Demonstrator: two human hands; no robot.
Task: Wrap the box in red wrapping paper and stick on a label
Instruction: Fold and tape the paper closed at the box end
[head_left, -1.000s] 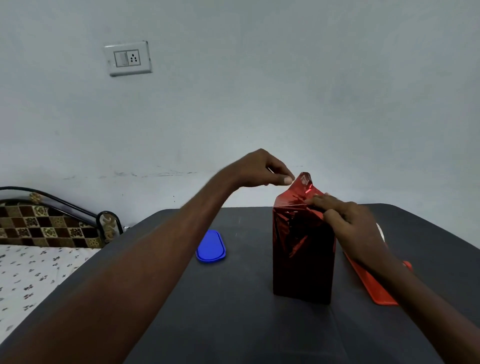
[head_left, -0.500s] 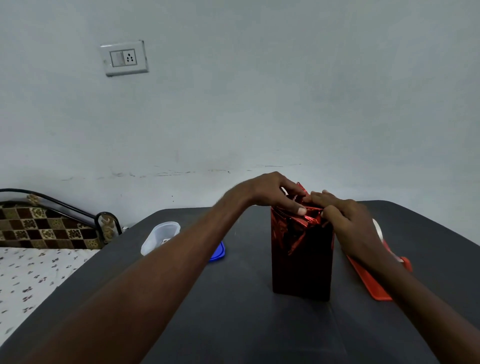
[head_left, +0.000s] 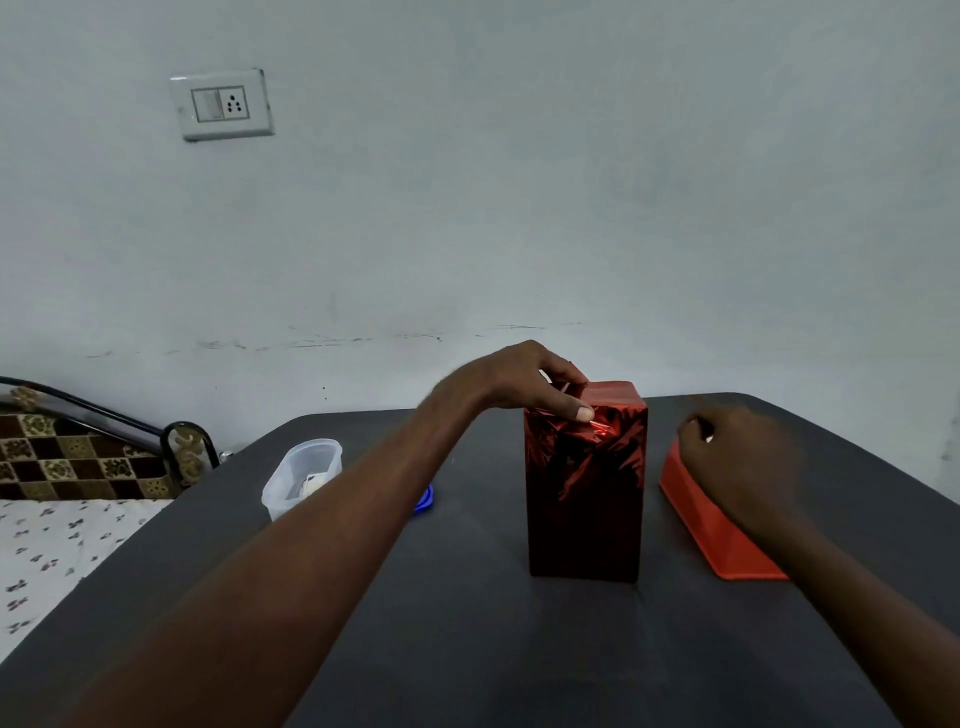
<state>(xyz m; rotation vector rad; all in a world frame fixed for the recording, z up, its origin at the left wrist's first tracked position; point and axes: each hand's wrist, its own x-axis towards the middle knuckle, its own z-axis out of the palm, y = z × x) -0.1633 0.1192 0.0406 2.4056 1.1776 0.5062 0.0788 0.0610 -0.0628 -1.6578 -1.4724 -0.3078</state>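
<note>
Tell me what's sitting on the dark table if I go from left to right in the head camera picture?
Clear plastic container → blue lid → red-wrapped box, with the left hand holding down the paper on top → orange tray, with the right hand over it.

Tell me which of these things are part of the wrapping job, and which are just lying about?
In use:
- tall box in shiny red wrapping paper, top fold held by left hand
- orange plastic tray, under right hand

Lying about:
- clear plastic tub
- blue lid
</note>
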